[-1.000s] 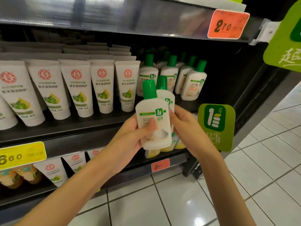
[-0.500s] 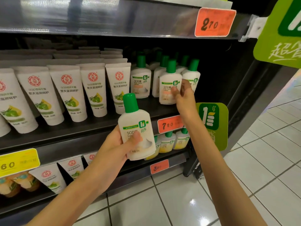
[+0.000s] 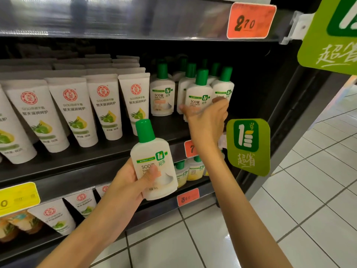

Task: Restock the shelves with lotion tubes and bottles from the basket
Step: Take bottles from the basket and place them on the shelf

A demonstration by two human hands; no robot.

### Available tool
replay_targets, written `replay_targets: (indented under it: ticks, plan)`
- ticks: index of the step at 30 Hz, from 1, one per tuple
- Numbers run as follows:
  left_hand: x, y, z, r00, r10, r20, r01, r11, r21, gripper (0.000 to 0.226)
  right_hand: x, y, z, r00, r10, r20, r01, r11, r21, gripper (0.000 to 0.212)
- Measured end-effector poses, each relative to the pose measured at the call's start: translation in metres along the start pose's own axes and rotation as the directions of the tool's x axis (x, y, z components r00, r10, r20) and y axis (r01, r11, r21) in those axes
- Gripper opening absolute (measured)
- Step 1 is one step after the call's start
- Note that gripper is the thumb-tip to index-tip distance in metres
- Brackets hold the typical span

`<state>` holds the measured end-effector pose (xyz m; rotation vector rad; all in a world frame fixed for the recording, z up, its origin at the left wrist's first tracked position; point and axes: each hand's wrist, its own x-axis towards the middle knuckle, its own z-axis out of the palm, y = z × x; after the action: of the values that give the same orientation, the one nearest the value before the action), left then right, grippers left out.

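My left hand [image 3: 125, 182] grips a white lotion bottle with a green cap [image 3: 154, 167], held upright in front of the middle shelf's edge. My right hand [image 3: 206, 122] reaches onto the middle shelf [image 3: 92, 155], its fingers around the lower part of a second lotion bottle [image 3: 200, 91] that stands in the front row. Several matching green-capped bottles [image 3: 162, 93] stand around and behind it. White lotion tubes [image 3: 75, 111] stand cap-down in rows on the left of the same shelf. The basket is out of view.
A green thumbs-up sign [image 3: 249, 146] sticks out from the shelf edge just right of my right wrist. The shelf above [image 3: 135, 20] overhangs, with an orange price tag [image 3: 251, 20]. More tubes [image 3: 56, 215] and bottles [image 3: 193, 169] fill the lower shelf. White floor tiles [image 3: 289, 209] lie below.
My right hand carried one bottle from in front of me up onto the middle shelf's front row. My left hand kept its bottle, which now sits lower and further left.
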<state>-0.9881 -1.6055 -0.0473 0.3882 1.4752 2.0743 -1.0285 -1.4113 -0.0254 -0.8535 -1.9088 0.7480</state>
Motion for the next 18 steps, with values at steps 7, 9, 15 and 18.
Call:
replay_targets:
  ticks: [7,9,15,18]
  plan:
    - [-0.002,0.009,-0.004,1.000,0.016,-0.005,-0.016,0.999,0.033,0.037,-0.001,0.004,0.012,0.999,-0.029,-0.042,0.031,0.998,0.063,0.067]
    - [-0.001,0.010,-0.003,0.999,0.033,-0.028,-0.032,0.998,0.046,0.037,-0.001,0.007,0.012,0.998,-0.026,-0.053,0.030,0.995,0.092,0.066]
    - [0.007,0.014,0.001,0.999,0.044,0.000,-0.044,0.998,0.040,0.037,-0.015,-0.002,-0.013,0.997,-0.016,0.071,-0.001,0.972,0.236,0.073]
    - [0.014,0.013,0.009,0.999,0.034,0.017,-0.033,0.999,-0.025,0.042,-0.051,-0.004,-0.043,0.956,-0.086,0.279,-0.043,0.905,0.424,0.059]
